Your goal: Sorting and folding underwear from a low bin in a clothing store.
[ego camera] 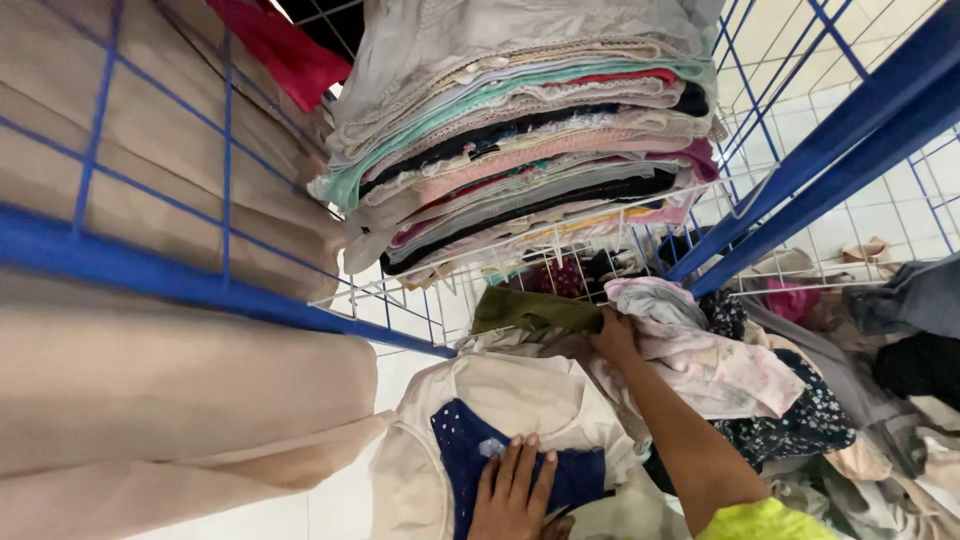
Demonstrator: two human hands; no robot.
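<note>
My left hand (512, 495) lies flat with fingers spread on a dark blue dotted garment (470, 445), which rests on a cream cloth (520, 395) at the bottom centre. My right hand (615, 335) reaches forward into a heap of loose clothes and grips a pale pink floral garment (720, 370), close to an olive green piece (530, 310). The right forearm ends in a bright yellow-green sleeve (765, 520). The fingertips of the right hand are buried in the fabric.
A tall stack of folded garments (530, 140) sits on a white wire shelf (420, 290) above the heap. Blue metal bars (830, 150) and wire grids frame both sides. Beige folded fabric (160, 380) fills the left. More mixed clothes (890, 400) lie at right.
</note>
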